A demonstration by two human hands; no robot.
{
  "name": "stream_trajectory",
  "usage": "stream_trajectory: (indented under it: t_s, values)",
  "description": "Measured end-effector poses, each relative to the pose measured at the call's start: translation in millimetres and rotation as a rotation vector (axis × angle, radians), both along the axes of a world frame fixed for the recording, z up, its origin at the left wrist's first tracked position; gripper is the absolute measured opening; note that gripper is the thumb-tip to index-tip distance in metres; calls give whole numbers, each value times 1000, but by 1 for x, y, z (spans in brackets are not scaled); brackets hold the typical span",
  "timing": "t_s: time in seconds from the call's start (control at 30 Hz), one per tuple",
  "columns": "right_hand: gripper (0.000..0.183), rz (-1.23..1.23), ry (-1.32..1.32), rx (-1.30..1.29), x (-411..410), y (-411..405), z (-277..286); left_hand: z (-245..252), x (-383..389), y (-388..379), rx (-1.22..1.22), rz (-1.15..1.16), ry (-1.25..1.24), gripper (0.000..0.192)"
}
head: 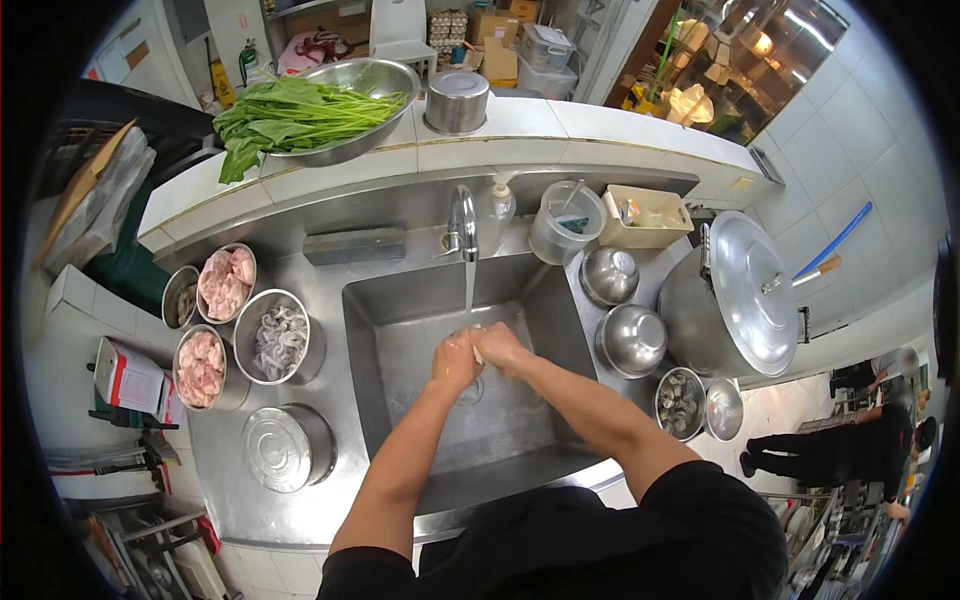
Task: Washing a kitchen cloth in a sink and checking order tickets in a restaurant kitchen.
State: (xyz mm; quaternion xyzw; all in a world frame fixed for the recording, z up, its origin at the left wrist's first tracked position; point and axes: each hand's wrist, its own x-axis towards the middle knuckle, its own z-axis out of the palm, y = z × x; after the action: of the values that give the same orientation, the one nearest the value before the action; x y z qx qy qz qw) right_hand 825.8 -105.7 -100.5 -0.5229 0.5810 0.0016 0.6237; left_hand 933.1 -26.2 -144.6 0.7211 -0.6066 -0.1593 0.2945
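Water runs from the chrome faucet into a steel sink. Under the stream, over the basin, my left hand and my right hand are together, closed around a small whitish thing; what it is cannot be made out. Left of the sink, steel containers hold pale pink raw meat, more raw meat pieces and what looks like cut squid. A lidded steel pot stands nearer to me on that side.
Leafy greens fill a steel bowl on the tiled ledge. Right of the sink are upturned steel bowls, a plastic bucket, a bowl of shellfish and a large lidded pot. A pump bottle stands by the faucet. People are at far right.
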Motion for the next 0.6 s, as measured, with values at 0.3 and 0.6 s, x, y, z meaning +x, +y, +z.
stream_trajectory:
  t_s: [0.3,0.6]
  values:
    - [46,738,317,-707,2,-9,25,-9,-4,9,246,5,632,29]
    - [32,702,-18,289,-15,-42,15,21,-2,2,128,-102,65,32]
